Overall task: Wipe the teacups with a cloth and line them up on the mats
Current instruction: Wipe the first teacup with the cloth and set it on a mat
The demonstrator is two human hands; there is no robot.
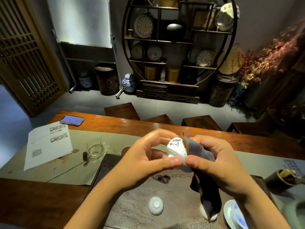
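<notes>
Left hand [145, 154] pinches the teacup [175, 150] between thumb and curled fingers, cup tipped on its side; right hand [214, 161] presses the dark cloth [198, 164] against its rim side, thumb tip beside the left thumb. Cloth tail hangs below the right fingers, over a second cup [209, 214] on the tray [132, 195]; a lid [155, 206] sits under the left wrist. Risk, I'd say: the glazed cup slipping from that light pinch, or the tail dragging the lower cup. Ink marks on the teacup, unreadable; the paper [47, 144] left of the fingers is too small to read.
</notes>
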